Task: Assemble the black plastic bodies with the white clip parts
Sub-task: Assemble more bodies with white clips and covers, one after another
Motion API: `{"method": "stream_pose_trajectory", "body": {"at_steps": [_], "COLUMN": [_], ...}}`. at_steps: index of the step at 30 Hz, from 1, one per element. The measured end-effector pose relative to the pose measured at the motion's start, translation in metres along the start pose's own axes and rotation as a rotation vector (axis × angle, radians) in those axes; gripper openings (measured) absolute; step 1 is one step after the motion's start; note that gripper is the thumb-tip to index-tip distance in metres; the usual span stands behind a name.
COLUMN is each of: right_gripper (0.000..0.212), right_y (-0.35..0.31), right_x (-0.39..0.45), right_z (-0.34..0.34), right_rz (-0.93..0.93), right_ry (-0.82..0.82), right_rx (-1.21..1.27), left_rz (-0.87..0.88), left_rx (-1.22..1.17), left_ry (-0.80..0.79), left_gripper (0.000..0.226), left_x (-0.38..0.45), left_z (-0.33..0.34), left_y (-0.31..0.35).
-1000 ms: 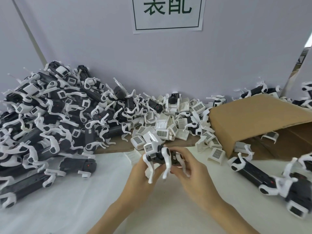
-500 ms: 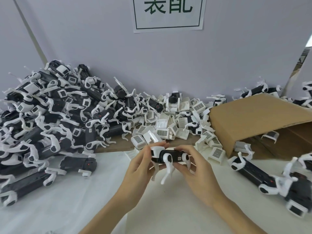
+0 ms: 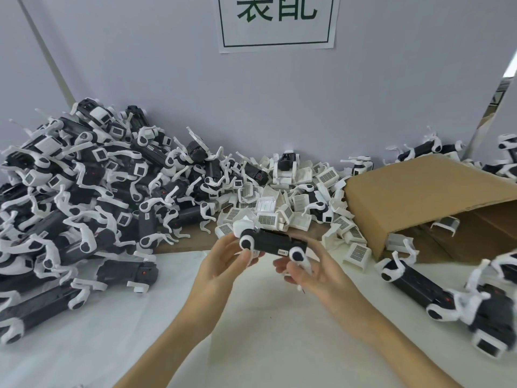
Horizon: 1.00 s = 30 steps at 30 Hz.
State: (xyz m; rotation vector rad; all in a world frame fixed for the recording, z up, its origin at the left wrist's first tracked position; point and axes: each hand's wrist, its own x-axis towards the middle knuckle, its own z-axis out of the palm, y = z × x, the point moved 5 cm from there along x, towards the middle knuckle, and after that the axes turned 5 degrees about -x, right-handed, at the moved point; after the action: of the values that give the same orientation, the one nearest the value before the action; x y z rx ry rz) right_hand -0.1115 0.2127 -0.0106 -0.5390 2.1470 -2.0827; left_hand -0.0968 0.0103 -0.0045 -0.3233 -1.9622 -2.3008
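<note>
I hold one black plastic body [image 3: 275,243] lying level above the white table, its long side toward me. White legs are fitted at both of its ends and a white clip part [image 3: 242,226] sits at its left end. My left hand [image 3: 223,261] grips the left end with the thumb near the white round joint. My right hand [image 3: 313,273] holds the right end from below, fingers curled around a white leg. A heap of loose white clip parts [image 3: 282,211] lies just behind.
A big pile of black-and-white assembled bodies [image 3: 78,197] fills the left. A tipped brown cardboard box [image 3: 414,197] lies at the right with clip parts spilling out. More bodies [image 3: 419,287] lie at the right front. White cloth [image 3: 251,345] covers the near table.
The body was turned from end-on and tilted to lying level and sideways. Both hands rose a little with it, and the right hand shifted to its right end.
</note>
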Motion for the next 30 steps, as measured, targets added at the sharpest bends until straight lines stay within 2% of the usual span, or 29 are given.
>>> {"method": "stream_pose_trajectory", "body": {"at_steps": [3, 6, 10, 13, 16, 18, 20, 23, 26, 30], "right_gripper": [0.04, 0.045, 0.063, 0.071, 0.074, 0.075, 0.071, 0.059, 0.059, 0.055], "right_y": [-0.003, -0.003, -0.002, -0.001, -0.003, -0.005, -0.008, -0.009, -0.004, 0.011], "right_x": [0.0, 0.001, 0.002, 0.001, -0.001, -0.001, -0.001, -0.001, -0.001, 0.0], "right_z": [-0.004, -0.013, -0.018, -0.017, -0.017, -0.019, -0.02, -0.013, -0.003, 0.005], "right_rz": [-0.067, -0.08, -0.13, -0.201, -0.253, -0.232, -0.129, -0.023, 0.114, 0.214], "right_ry": [-0.023, -0.049, -0.082, -0.002, 0.057, 0.068, 0.069, 0.073, 0.024, 0.022], "right_rx": [-0.084, -0.181, -0.38, -0.635, -0.717, -0.661, -0.509, -0.276, -0.146, 0.095], "left_rz": [0.018, 0.031, 0.122, 0.19, 0.206, 0.186, 0.106, 0.009, 0.054, 0.083], "left_rx": [0.12, 0.324, 0.498, 0.603, 0.623, 0.576, 0.387, 0.131, 0.136, 0.205], "left_ry": [-0.144, -0.223, -0.213, -0.184, -0.174, -0.196, -0.211, -0.073, 0.098, 0.212], "left_gripper": [0.058, 0.071, 0.073, 0.072, 0.073, 0.073, 0.063, 0.041, 0.038, 0.04], "left_x": [0.0, 0.0, 0.001, 0.001, 0.001, 0.002, 0.001, -0.001, -0.007, -0.008], "left_z": [-0.006, -0.011, -0.012, -0.014, -0.013, -0.014, -0.014, -0.002, 0.009, 0.011], "left_y": [0.005, 0.005, 0.003, 0.003, 0.005, 0.008, 0.01, 0.005, -0.001, 0.0]}}
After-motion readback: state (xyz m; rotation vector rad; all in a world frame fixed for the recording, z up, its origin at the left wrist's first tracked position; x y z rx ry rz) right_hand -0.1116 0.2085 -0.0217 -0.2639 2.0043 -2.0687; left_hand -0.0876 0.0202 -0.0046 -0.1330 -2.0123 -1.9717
